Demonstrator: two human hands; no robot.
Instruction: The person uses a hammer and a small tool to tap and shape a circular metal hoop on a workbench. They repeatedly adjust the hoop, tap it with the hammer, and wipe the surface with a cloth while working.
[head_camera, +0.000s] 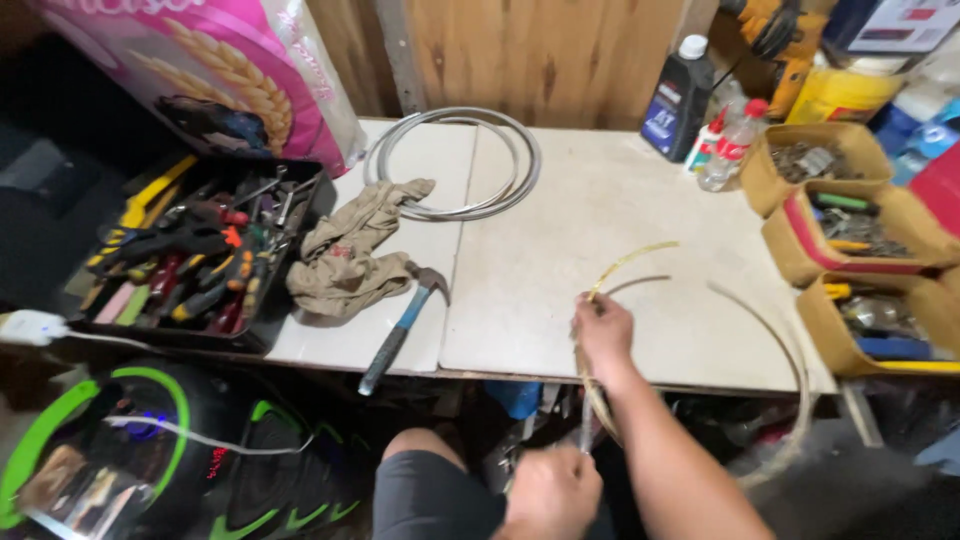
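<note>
A thin tan strip (790, 360) curves in a wide loop over the right part of the white tabletop (560, 240) and down past its front edge. My right hand (603, 335) is closed around several gathered turns of the strip at the table's front edge. Lower down, below the table and beside my knee, my left hand (550, 492) grips the same bundle of strip. One free yellowish end (630, 260) arcs up from my right hand over the table.
A blue-handled hammer (400, 330) and a crumpled tan cloth (350, 250) lie left of my hands. A grey wire coil (455, 160) sits at the back. A black tool tray (200, 260) is at left, cardboard boxes (850, 230) and bottles (680, 95) at right.
</note>
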